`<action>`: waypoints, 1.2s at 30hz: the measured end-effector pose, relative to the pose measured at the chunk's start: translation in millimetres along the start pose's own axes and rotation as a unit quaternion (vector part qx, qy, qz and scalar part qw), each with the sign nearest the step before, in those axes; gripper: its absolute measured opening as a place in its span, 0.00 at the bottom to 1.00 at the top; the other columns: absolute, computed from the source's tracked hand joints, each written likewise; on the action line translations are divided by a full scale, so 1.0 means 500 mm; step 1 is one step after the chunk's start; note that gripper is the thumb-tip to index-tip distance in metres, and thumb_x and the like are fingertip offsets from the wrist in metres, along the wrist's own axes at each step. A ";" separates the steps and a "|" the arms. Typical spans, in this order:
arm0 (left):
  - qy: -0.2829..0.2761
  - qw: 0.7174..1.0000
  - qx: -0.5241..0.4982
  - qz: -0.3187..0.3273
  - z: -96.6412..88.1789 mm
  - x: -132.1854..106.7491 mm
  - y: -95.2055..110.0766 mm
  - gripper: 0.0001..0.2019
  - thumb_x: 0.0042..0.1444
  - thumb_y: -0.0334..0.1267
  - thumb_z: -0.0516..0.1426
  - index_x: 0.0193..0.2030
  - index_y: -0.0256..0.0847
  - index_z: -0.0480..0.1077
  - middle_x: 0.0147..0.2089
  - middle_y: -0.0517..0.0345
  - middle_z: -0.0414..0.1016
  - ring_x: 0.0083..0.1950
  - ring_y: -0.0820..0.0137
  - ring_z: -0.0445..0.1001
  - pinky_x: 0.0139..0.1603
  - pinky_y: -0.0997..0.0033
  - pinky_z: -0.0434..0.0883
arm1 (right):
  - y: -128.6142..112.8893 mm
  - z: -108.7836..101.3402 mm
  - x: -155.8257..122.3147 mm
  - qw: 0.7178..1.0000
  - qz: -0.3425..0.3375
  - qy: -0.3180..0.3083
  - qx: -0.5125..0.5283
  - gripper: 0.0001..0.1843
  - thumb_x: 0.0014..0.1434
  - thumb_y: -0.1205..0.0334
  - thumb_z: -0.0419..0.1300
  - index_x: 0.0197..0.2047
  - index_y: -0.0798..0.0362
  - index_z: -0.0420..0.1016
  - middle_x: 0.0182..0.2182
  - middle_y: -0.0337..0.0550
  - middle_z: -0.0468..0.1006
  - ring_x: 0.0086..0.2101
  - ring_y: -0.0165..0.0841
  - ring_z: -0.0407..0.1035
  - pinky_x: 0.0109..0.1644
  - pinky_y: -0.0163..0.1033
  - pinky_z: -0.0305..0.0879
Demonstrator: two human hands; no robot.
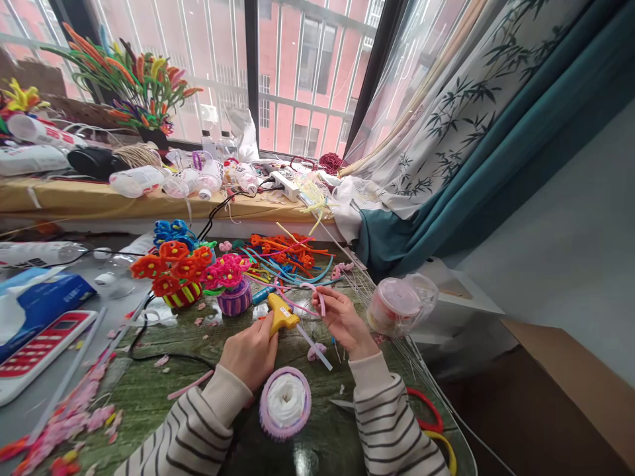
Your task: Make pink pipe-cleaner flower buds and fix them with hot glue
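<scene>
My left hand (251,354) is closed around the handle of a yellow hot glue gun (282,315), with a translucent glue stick (316,349) jutting from its back end toward me. Between the fingertips of my right hand (346,322) is a bent pale pink pipe cleaner (322,304), close to the glue gun. Below my hands stands a round lilac fuzzy pot (264,411) with a white roll (286,398) inside. A small pink pipe-cleaner piece (316,352) lies under the glue stick.
Pipe-cleaner flowers in a striped pot (182,295) and a purple pot (235,299) stand ahead left. Behind lie loose orange pipe cleaners (292,248). A clear tub (394,304) and scissors (427,406) are at right, a calculator (44,350) at left. The glue gun's black cord (171,354) crosses the table.
</scene>
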State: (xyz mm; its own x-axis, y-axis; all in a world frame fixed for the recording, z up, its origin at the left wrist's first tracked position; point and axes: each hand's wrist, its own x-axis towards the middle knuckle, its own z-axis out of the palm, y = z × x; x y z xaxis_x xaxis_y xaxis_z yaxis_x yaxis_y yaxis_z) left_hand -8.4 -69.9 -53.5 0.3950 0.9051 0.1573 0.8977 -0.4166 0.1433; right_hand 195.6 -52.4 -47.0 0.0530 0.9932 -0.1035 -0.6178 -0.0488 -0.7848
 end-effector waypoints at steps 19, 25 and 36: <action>0.044 0.997 -0.026 0.060 0.043 0.011 -0.022 0.19 0.63 0.35 0.49 0.58 0.32 0.67 0.50 0.43 0.80 0.46 0.56 0.81 0.40 0.61 0.78 | -0.001 0.051 0.075 0.940 -0.140 -0.054 -0.307 0.17 0.46 0.50 0.71 0.27 0.56 0.77 0.21 0.39 0.76 0.20 0.28 0.67 0.24 0.33 0.62; 0.024 0.998 -0.017 0.047 0.029 0.013 -0.009 0.12 0.62 0.34 0.50 0.47 0.36 0.70 0.46 0.45 0.80 0.44 0.57 0.81 0.39 0.62 0.77 | -0.003 0.047 0.086 0.940 -0.146 -0.022 -0.307 0.22 0.45 0.44 0.70 0.24 0.54 0.71 0.16 0.36 0.72 0.17 0.28 0.64 0.21 0.33 0.61; 0.018 0.999 0.010 0.026 0.008 0.038 -0.001 0.06 0.59 0.36 0.53 0.40 0.38 0.69 0.35 0.50 0.80 0.38 0.58 0.81 0.32 0.66 0.70 | -0.022 0.059 0.082 0.943 -0.112 -0.039 -0.311 0.21 0.38 0.47 0.73 0.26 0.55 0.74 0.21 0.43 0.78 0.21 0.33 0.72 0.20 0.33 0.62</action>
State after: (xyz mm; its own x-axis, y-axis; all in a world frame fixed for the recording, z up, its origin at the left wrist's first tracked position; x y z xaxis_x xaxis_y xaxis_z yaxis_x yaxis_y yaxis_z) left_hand -0.4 -52.1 -54.6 0.4336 0.8791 0.1981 0.8804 -0.4601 0.1146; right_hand 181.3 -8.1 -24.4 0.0544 0.9894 0.1346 -0.0160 0.1356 -0.9906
